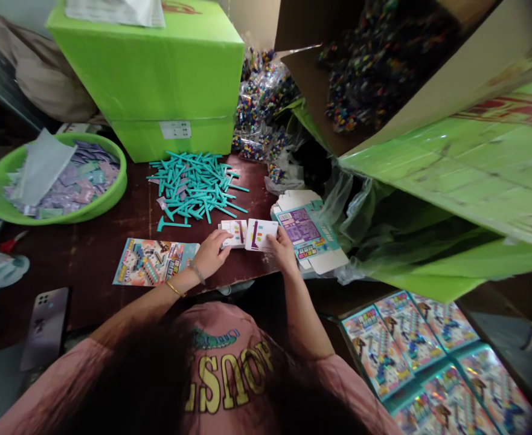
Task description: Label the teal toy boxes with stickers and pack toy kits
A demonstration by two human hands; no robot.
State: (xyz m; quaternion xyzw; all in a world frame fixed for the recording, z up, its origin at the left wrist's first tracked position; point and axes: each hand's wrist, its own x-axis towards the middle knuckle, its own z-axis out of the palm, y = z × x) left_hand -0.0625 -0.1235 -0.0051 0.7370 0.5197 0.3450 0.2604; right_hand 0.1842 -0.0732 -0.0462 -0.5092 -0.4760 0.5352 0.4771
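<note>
My left hand [213, 254] rests its fingers on the left edge of a stack of white printed cards [236, 232]. My right hand [282, 246] pinches another white card bundle [260, 234] by its right side, thumb on top. The two groups of cards lie side by side near the table's front edge. Left of my left hand is a colourful printed sheet [147, 263]. Flat unfolded boxes [308, 229] lie just right of my right hand. Behind the cards is a pile of teal T-shaped sticks [195, 184].
A green basin [121, 181] of small packets, a mug [3, 269] and a phone [45, 326] are at left. Behind stands a green carton [157, 72]. Bead bags [256, 115] sit behind; an open carton [465, 157] leans at right above finished boxes [378, 350].
</note>
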